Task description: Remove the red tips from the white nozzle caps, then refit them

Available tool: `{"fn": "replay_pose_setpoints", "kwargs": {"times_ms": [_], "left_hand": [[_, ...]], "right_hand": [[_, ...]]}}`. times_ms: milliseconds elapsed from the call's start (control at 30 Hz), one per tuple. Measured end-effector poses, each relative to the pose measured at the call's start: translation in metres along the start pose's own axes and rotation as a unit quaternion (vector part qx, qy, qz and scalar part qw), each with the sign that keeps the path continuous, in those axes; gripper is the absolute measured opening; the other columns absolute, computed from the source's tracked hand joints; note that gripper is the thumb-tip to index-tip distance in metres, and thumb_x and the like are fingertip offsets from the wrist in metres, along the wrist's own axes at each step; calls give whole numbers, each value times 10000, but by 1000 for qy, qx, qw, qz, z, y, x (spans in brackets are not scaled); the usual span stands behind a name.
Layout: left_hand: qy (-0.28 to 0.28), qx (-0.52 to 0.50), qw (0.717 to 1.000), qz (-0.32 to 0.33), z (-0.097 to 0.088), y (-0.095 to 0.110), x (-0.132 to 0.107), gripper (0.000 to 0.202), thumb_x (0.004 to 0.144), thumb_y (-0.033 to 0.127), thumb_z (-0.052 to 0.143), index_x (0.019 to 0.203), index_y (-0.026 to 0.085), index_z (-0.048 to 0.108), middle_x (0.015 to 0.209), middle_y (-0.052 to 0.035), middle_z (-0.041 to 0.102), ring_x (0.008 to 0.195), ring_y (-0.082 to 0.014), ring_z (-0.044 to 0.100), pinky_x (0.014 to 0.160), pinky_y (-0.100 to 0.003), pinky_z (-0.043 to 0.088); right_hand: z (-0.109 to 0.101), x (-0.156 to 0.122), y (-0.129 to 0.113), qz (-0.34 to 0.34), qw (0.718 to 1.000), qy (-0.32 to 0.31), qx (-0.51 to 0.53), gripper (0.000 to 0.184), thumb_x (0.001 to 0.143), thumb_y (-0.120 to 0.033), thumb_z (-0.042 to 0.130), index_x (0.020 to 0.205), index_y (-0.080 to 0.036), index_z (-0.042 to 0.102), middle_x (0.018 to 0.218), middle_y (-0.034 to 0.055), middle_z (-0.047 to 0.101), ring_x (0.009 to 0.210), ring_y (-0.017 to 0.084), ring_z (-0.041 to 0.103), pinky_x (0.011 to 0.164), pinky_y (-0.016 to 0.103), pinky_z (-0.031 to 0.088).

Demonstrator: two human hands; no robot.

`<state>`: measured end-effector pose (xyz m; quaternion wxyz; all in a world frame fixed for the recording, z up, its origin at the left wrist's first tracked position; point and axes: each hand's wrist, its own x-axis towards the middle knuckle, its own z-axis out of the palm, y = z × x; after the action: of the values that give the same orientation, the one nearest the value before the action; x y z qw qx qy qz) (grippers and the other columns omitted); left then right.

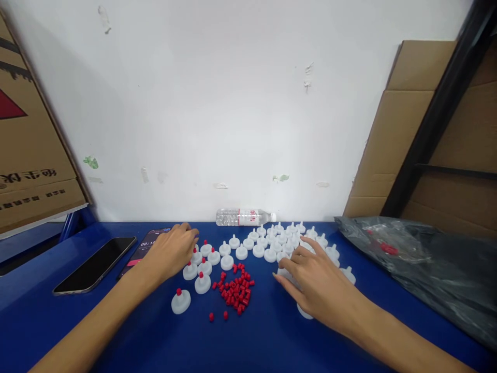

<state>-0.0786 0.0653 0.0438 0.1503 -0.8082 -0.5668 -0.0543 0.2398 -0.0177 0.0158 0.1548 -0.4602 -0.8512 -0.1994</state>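
My left hand (175, 252) is at the left edge of a group of white nozzle caps with red tips (202, 283). Its fingers are curled downward, and whatever they hold is hidden. My right hand (315, 282) rests over white nozzle caps without red tips (271, 254), its thumb and fingers spread apart. Caps under that palm are partly covered, one white cap (304, 312) showing below it. Between the hands lies a loose pile of small red tip covers (235, 291), two of them apart toward the front. One red-tipped cap (180, 301) stands nearer to me.
A clear plastic bottle (248, 217) lies against the white wall. Left are a dark-screened phone (95, 264) and a phone showing a timer (145, 247), partly behind my left wrist. A grey plastic bag (411, 269) covers the right side; cardboard (34, 134) stands at left.
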Motion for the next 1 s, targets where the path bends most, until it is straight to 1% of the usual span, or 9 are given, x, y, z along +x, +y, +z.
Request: {"fn": "replay_pose_setpoints", "kwargs": {"times_ms": [67,100,200,300,433,600,733,833,1000], "left_hand": [[35,-12,999,18,-4,9,-2,362,1015,227,353,1177,154,669,1227,-191,597,1108,-343,587,741,-408,533],[52,-31,997,41,-6,14,-3,364,1023,234,352,1200,160,661,1264,-182,573,1153,-337,556,793,-422,536],[66,-126,980,141,-10,35,-10,321,1027,240,395,1092,198,706,1242,-127,572,1175,-297,525,907,-435,522],[36,-178,967,181,-6,53,-18,269,1010,217,459,1045,245,725,1303,-93,531,1193,-289,509,924,-459,518],[47,-191,962,190,4,63,-22,246,990,171,522,1077,268,731,1347,-84,489,1245,-296,468,971,-495,493],[50,-178,966,183,10,63,-20,155,956,175,605,945,226,751,1292,-92,524,1202,-306,493,934,-496,503],[44,-164,967,188,12,65,-19,142,951,172,619,961,215,754,1243,-95,557,1144,-305,522,901,-499,508],[45,-161,968,189,12,67,-19,131,954,183,625,971,205,752,1230,-98,567,1133,-308,525,893,-499,507],[55,-159,965,201,15,70,-19,108,937,159,647,956,209,741,1203,-89,579,1102,-302,532,855,-476,507]], "right_hand": [[0,0,-1,-8,1000,-12,4,197,977,-271,553,837,-197,670,701,45,664,799,240,657,1083,590,367],[0,0,-2,-11,1000,-15,4,190,972,-267,560,830,-198,666,708,45,666,803,241,656,1082,590,368],[2,0,-3,-16,1000,-20,-5,151,954,-253,581,837,-199,658,752,53,682,822,253,661,1058,587,390],[3,-1,-4,-19,1000,-23,-6,107,948,-240,585,877,-198,654,807,60,698,857,262,673,1050,585,398],[3,-1,-5,-17,999,-33,12,97,963,-251,575,934,-202,653,858,54,706,896,249,679,1090,574,370],[2,1,-6,-15,999,-39,30,111,982,-243,548,933,-209,642,898,44,702,922,234,673,1133,565,324],[-2,1,-8,-18,997,-26,64,112,980,-240,568,891,-214,631,848,13,684,863,201,669,1160,545,294],[-3,0,-10,-23,996,2,89,55,951,-270,642,942,-216,637,859,-2,685,840,191,669,1172,529,282],[-2,-3,-11,-30,994,20,105,95,933,-281,682,986,-223,631,887,-19,689,807,174,670,1178,518,275]]}}
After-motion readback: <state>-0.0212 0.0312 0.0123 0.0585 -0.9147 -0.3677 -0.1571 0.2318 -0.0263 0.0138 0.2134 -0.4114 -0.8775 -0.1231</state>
